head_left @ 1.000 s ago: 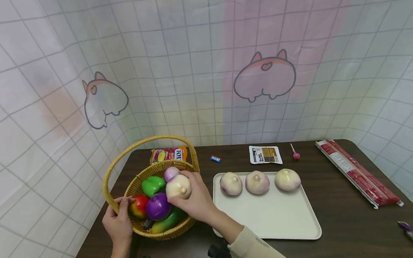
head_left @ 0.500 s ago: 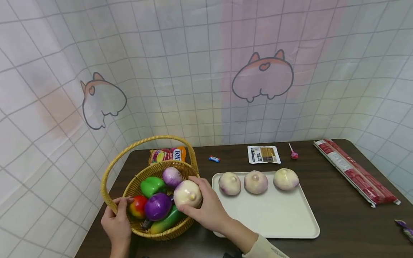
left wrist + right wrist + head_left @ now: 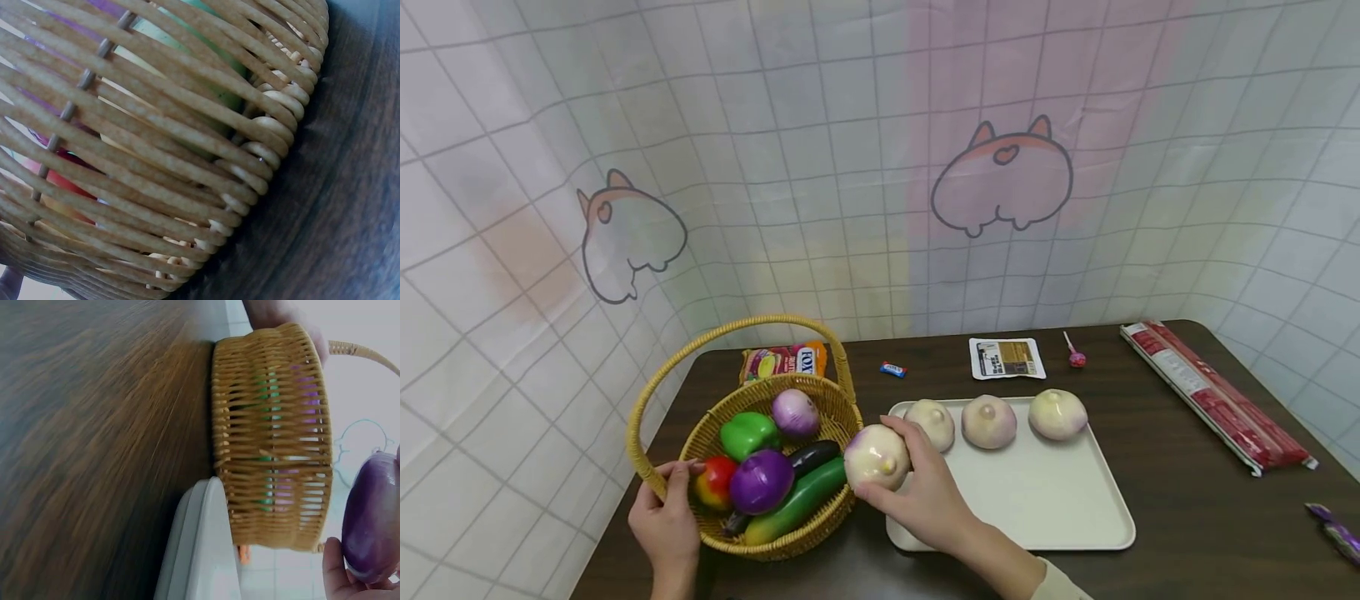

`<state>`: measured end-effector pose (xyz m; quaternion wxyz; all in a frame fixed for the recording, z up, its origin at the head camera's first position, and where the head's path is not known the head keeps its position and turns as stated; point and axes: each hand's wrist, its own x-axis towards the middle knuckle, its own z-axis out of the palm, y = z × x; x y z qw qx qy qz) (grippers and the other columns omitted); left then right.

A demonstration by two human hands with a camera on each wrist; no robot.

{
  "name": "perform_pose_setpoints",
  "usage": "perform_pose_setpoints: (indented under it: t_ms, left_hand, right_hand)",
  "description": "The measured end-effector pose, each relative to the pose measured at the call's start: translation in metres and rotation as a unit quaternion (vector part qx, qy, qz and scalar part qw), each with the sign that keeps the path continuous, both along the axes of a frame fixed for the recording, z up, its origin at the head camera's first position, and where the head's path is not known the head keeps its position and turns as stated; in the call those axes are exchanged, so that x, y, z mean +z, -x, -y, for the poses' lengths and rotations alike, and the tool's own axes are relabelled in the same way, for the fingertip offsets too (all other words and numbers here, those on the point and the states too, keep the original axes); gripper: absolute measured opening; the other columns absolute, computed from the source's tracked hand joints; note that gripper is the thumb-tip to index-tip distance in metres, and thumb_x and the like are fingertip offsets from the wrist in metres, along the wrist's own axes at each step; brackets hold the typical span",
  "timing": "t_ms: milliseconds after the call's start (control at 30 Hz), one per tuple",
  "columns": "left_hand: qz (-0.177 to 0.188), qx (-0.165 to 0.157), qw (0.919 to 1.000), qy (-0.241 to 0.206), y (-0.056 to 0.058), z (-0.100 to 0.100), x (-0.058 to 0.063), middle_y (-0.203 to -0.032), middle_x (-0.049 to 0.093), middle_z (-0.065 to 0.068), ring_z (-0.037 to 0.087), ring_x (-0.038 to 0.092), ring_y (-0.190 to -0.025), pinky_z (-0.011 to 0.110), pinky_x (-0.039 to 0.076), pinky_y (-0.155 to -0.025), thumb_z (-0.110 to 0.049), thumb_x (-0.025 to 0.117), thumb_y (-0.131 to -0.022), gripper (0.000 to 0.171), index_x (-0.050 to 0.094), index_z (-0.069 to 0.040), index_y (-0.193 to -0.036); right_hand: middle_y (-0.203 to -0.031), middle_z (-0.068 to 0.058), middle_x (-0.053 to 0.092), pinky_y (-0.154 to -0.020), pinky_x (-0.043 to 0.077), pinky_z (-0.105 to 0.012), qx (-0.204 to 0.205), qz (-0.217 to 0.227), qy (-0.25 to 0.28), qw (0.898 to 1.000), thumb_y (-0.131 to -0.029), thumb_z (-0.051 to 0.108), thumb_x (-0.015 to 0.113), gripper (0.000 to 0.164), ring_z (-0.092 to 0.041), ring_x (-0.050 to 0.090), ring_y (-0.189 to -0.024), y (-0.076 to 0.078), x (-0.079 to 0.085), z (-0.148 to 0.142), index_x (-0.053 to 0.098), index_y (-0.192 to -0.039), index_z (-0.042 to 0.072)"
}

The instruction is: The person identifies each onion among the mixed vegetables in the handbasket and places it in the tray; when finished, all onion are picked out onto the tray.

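My right hand (image 3: 928, 492) holds a white-and-purple toy turnip (image 3: 877, 457) between thumb and fingers, in the air at the right rim of the wicker basket (image 3: 805, 546). The right wrist view shows the turnip's purple underside (image 3: 373, 519). With my left hand (image 3: 666, 521) I grip the basket's left rim, by the foot of its arched handle. Inside lie a green bell pepper (image 3: 750, 436), a purple onion (image 3: 795, 413), a round purple vegetable (image 3: 762, 482), a red-yellow fruit (image 3: 716, 482), a dark eggplant (image 3: 815, 457) and a green cucumber-like vegetable (image 3: 801, 504). Woven basket wall (image 3: 156, 125) fills the left wrist view.
Several similar turnips (image 3: 988, 422) line the back of a white tray (image 3: 1037, 508) right of the basket. Behind are a candy bag (image 3: 784, 362), a small blue wrapper (image 3: 893, 369), a flat packet (image 3: 1006, 358) and a lollipop (image 3: 1077, 359). A long red package (image 3: 1217, 396) lies far right.
My right hand has carried the turnip rightward from over the basket's middle to its right rim, uncovering the onion and eggplant. The left hand keeps its grip on the basket.
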<state>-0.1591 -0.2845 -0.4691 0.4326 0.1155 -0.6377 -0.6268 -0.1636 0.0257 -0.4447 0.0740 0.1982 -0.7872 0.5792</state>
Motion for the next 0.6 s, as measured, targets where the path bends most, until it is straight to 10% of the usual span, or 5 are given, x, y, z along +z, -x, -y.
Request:
perform_pose_setpoints:
  t_ms: [600]
  left_hand:
    - [-0.012,-0.006,0.9999,-0.006,0.0,0.0,0.0,-0.071,0.071,-0.006,0.007,0.067,-0.071,0.016,0.049,-0.076,0.0,0.062,-0.093,0.02,0.06,0.02,-0.092]
  right_hand:
    - [-0.126,0.007,0.05,-0.09,0.049,-0.034,-0.049,-0.131,-0.089,0.986,-0.067,0.032,0.09,0.072,-0.011,0.054,-0.11,-0.011,-0.02,-0.048,0.054,-0.129,0.02]
